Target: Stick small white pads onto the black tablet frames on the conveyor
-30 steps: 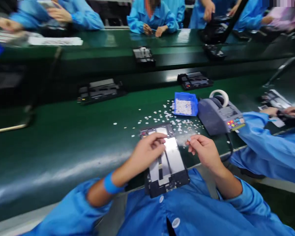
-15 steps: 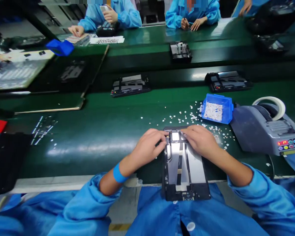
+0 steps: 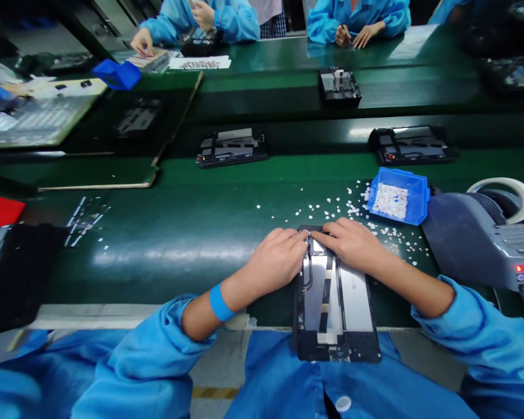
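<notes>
An opened tablet-like device (image 3: 358, 297) with silver panels and black strips lies at the near table edge, its lower end over my lap. My left hand (image 3: 279, 259) rests on its upper left corner, fingers bent together and fingertips at the top edge. From the right, my right hand (image 3: 351, 241) reaches over the top part, index fingertip close to the left fingertips. Whatever the left fingertips press or pinch is too small to make out. The right fingers are partly spread, touching the device.
A blue tray (image 3: 417, 201) of small white pieces stands behind right, more pieces scattered beside it. A tape dispenser (image 3: 471, 233) is at the right. Similar devices (image 3: 233, 146) lie farther back. People in blue sit opposite.
My left fingers have closed up and moved toward the middle of the device's top edge. My right index finger has come left, nearer to them. The whole view has shifted slightly.
</notes>
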Tool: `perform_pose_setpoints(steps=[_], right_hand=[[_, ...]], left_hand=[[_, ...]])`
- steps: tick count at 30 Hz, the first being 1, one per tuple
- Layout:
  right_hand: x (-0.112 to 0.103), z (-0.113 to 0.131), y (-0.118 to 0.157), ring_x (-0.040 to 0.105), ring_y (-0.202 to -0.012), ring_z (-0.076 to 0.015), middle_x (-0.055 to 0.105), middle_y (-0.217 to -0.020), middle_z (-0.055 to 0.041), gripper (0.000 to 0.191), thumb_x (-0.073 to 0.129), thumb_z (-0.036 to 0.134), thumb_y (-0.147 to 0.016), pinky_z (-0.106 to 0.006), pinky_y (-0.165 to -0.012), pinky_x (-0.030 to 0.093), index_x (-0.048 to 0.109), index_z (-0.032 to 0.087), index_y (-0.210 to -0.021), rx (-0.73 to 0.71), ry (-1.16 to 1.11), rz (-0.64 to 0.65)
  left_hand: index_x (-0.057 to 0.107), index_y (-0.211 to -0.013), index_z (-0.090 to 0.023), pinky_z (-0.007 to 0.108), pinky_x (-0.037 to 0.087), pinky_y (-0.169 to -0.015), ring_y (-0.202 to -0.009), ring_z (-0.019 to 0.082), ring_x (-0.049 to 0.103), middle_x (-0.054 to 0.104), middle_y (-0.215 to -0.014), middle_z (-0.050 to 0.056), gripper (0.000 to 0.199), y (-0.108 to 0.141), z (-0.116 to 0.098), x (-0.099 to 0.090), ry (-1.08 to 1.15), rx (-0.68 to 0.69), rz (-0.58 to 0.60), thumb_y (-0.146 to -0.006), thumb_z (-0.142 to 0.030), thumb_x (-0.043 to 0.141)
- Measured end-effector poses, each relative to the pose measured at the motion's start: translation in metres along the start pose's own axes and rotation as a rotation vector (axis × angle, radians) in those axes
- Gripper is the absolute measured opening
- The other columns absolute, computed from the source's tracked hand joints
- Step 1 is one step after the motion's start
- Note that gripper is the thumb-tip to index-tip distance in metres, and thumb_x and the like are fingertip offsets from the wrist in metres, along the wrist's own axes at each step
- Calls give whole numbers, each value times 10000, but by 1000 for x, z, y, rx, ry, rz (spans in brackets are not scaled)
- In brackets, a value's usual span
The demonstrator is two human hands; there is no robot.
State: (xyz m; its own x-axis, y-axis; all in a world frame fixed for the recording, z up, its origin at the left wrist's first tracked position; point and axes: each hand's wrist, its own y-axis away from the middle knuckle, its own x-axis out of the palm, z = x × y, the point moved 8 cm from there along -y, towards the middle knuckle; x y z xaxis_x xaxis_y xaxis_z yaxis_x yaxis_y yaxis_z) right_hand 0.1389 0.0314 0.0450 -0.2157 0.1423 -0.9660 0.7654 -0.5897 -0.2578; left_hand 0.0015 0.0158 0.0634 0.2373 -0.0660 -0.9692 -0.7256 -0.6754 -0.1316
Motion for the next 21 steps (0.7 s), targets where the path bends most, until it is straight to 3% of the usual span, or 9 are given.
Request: perform_pose_setpoints(steps=[5,8,15,21], right_hand=[[0,-2,-3,477,-856,-226,691,-1025,-95,314,496,205,-1070,-361,-711,351,688,169,-1315,-31,3,17],[-3,-2,-4,465,-844,-226,684,-997,-92,319,475,193,-1074,-364,-695,330,698,171,-1301,-34,4,-9],[0,-4,-2,452,-852,-225,682,-1016,-102,322,471,182,-1066,-362,-688,309,704,179,-1288,-21,-12,-17],[1,-4,-2,442,-861,-223,670,-984,-85,294,500,177,-1055,-359,-690,290,701,178,-1271,-17,-33,-21]], left_hand=[[640,-903,-204,423,499,-970,-1068,246,678,766,-1165,67,109,-10,22,-9,354,-208,-1,-972,-180,559],[656,-885,-215,402,476,-958,-998,224,652,743,-1021,33,97,-18,32,-11,440,-300,-25,-954,-205,590],[712,-838,-197,318,457,-750,-845,200,616,671,-858,28,115,-39,48,18,587,-421,114,-909,-225,626],[684,-805,-191,315,430,-719,-811,194,588,643,-817,23,144,-41,54,26,573,-460,126,-919,-230,606]])
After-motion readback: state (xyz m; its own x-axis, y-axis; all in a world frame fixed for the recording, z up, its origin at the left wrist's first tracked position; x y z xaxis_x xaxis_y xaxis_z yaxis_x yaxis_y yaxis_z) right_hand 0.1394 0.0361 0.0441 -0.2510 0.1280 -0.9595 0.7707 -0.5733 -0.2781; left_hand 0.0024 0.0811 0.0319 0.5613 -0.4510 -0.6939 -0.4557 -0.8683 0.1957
